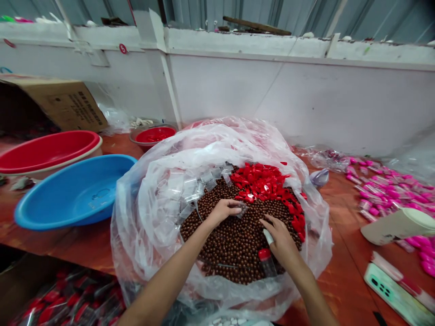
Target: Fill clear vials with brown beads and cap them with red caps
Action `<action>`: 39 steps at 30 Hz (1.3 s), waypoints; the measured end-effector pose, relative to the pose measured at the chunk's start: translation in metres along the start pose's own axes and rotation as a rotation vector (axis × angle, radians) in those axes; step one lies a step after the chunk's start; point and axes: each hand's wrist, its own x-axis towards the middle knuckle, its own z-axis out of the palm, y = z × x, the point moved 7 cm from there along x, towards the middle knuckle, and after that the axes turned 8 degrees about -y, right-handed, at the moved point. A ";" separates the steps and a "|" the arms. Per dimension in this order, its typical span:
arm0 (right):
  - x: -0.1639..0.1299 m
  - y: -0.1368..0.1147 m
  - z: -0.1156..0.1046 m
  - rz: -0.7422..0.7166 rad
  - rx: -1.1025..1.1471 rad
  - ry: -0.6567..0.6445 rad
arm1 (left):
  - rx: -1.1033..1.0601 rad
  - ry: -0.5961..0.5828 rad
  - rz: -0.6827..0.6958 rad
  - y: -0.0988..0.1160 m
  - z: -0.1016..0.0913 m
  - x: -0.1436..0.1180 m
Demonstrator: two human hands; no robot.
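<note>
Beads, brown and round, lie heaped in the middle of a white plastic bag that is spread open on the red desk. Sharing the bag, red pieces cover the far and right edges of the heap, and clear cases pile up along its left. Over the beads, the left hand has its grip pinched on a small clear piece; the right hand, a white wrap on one digit, has its grip loosely spread just above or on the beads. Near it, a red-capped bottle lies on them, as does a thin rod. To the left stand a blue basin, a red basin resting in a pale one, and a small red bowl with red bits inside. Behind is a carton, its contents too dark to tell. Below the desk's edge, red-capped containers fill a box. Pink containers lie loose on the right, beside a cup.
</note>
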 end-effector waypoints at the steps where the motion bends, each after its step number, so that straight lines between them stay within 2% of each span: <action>1: 0.003 0.001 -0.001 0.001 0.011 0.002 | -0.092 -0.008 -0.010 -0.001 0.004 -0.004; 4: 0.014 0.000 -0.004 0.008 0.039 -0.004 | -0.348 -0.026 -0.059 -0.002 0.014 -0.020; 11: 0.052 -0.006 -0.012 -0.003 0.045 0.040 | -0.633 -0.027 -0.097 0.007 0.029 -0.065; 19: 0.096 -0.001 -0.003 0.009 0.003 0.019 | -0.526 0.112 -0.155 -0.009 0.023 -0.084; 23: 0.109 0.001 0.004 0.060 0.009 -0.003 | -0.543 0.069 -0.134 -0.009 0.024 -0.087; 31: 0.108 0.007 0.015 0.173 0.184 -0.027 | -0.706 0.049 -0.077 -0.011 0.027 -0.091; 35: 0.098 0.009 0.009 0.204 0.351 -0.011 | -0.697 0.058 -0.061 -0.009 0.028 -0.094; 39: 0.077 -0.007 0.001 0.201 0.554 -0.035 | -0.648 0.056 -0.060 -0.009 0.035 -0.095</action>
